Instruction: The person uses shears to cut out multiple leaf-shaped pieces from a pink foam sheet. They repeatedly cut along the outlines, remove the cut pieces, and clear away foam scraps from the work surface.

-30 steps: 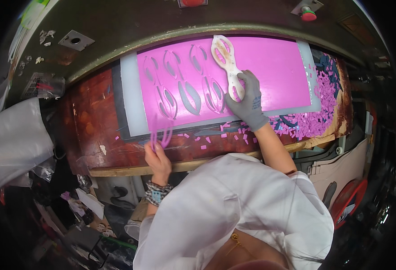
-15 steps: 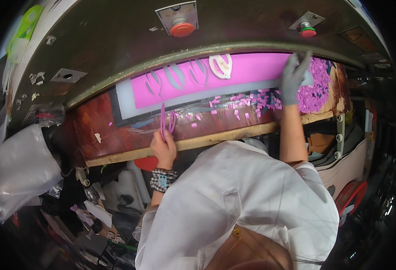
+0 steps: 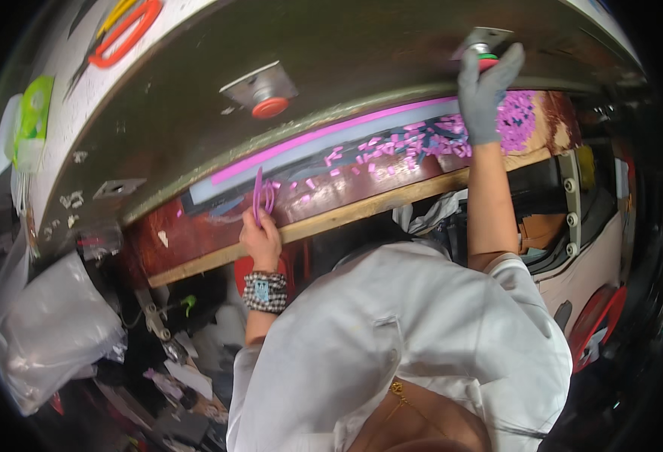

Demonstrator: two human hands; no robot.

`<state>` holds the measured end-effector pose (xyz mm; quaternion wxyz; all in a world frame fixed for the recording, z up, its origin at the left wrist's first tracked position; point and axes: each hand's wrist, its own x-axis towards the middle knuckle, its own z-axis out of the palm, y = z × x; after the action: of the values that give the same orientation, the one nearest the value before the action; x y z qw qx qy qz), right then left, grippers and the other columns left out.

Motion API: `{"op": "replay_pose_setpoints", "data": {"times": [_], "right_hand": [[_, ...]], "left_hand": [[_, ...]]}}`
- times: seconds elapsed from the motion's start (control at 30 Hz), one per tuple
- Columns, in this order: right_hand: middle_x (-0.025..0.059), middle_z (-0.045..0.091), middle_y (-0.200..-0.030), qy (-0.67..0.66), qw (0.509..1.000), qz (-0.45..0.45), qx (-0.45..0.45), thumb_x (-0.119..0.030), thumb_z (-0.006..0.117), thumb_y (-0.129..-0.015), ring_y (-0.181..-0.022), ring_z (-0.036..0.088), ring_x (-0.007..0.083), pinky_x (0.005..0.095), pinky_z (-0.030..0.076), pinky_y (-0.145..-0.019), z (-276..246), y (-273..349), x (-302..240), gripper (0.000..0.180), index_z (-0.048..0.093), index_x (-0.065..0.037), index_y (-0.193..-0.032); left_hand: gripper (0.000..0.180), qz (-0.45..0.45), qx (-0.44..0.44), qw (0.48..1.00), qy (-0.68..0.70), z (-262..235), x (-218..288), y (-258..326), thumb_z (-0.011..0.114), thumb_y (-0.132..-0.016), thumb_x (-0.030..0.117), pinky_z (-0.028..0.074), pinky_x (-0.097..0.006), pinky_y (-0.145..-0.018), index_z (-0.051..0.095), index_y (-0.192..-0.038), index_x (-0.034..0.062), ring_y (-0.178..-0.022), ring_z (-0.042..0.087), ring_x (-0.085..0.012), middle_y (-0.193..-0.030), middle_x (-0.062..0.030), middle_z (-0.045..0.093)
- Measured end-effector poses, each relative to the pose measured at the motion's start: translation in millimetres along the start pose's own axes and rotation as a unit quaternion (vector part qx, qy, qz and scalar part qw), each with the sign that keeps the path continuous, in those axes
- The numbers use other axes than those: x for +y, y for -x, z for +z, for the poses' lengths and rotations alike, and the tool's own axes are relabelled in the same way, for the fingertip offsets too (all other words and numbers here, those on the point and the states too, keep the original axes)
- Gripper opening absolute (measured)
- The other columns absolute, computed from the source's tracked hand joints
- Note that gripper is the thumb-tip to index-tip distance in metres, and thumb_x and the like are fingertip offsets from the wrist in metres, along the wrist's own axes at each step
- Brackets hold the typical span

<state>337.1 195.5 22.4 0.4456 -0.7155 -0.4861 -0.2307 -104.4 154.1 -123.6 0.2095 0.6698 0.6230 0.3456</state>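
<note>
My left hand [image 3: 261, 239], bare with a checkered band at the wrist, pinches a purple looped cut-out piece [image 3: 259, 197] upright over the bench's front edge. Raised at the right is my right hand [image 3: 488, 98] in a grey glove, thumb and fingers apart around a red push button with a green ring [image 3: 487, 63] on the dark machine front. Whether it presses the button cannot be made out. Below the machine a strip of pink sheet [image 3: 331, 135] shows on a pale board [image 3: 294, 153]; the rest of the sheet is hidden under the machine.
Pink scraps [image 3: 410, 143] lie along the reddish bench [image 3: 218, 237] and pile up at its right end. Another red button [image 3: 269, 107] juts from the machine. Orange-handled scissors [image 3: 126, 34] rest at top left. A clear plastic bag [image 3: 56, 324] hangs at left.
My right hand has gone from the sheet's right end up to the green-ringed button. The view has shifted; the cutting dies and most of the pink sheet are hidden now. My left hand keeps its piece.
</note>
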Motion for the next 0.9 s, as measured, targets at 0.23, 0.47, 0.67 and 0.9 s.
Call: {"op": "replay_pose_setpoints", "data": {"times": [0.23,0.47,0.67,0.9], "right_hand": [[0.0166,0.063,-0.083,-0.192,0.916,0.120,-0.330,-0.029,0.061,-0.084,-0.082,0.062,0.0329,0.0462,0.049,-0.072,-59.0,156.3,-38.7,0.020,0.063,-0.010,-0.087],[0.0129,0.064,-0.076,-0.105,0.950,0.015,-0.293,-0.028,0.058,-0.085,-0.086,0.060,0.0337,0.0460,0.046,-0.080,-52.5,221.7,-76.7,0.022,0.065,-0.008,-0.087],[0.0131,0.063,-0.078,-0.044,0.936,0.047,-0.345,-0.025,0.062,-0.083,-0.087,0.056,0.0316,0.0433,0.044,-0.083,-65.2,218.8,-98.6,0.022,0.067,-0.007,-0.093],[0.0195,0.060,-0.104,-0.096,0.961,0.131,-0.222,-0.035,0.059,-0.085,-0.102,0.056,0.0353,0.0472,0.045,-0.088,29.8,113.7,-106.1,0.041,0.061,-0.003,-0.110]], "left_hand": [[0.038,0.001,0.035,0.996,-0.076,-15.4,4.7,4.2,0.053,-0.099,0.031,0.053,-0.044,-0.072,0.058,-0.121,0.0013,-0.085,0.067,-0.0363,-0.099,-0.0225,0.069],[0.030,0.034,-0.021,0.989,-0.141,-67.0,40.6,6.5,0.053,-0.098,0.026,0.054,-0.044,-0.061,0.060,-0.110,-0.0015,-0.074,0.067,-0.0384,-0.085,-0.0242,0.068],[0.027,0.062,-0.107,0.988,-0.089,-93.3,62.7,0.4,0.047,-0.100,0.017,0.055,-0.045,-0.070,0.057,-0.112,-0.0053,-0.085,0.067,-0.0375,-0.093,-0.0224,0.068],[0.031,0.130,-0.023,0.976,0.175,-45.3,39.4,-87.7,0.046,-0.100,0.019,0.053,-0.042,-0.075,0.056,-0.115,-0.0060,-0.085,0.066,-0.0329,-0.094,-0.0203,0.066]]}}
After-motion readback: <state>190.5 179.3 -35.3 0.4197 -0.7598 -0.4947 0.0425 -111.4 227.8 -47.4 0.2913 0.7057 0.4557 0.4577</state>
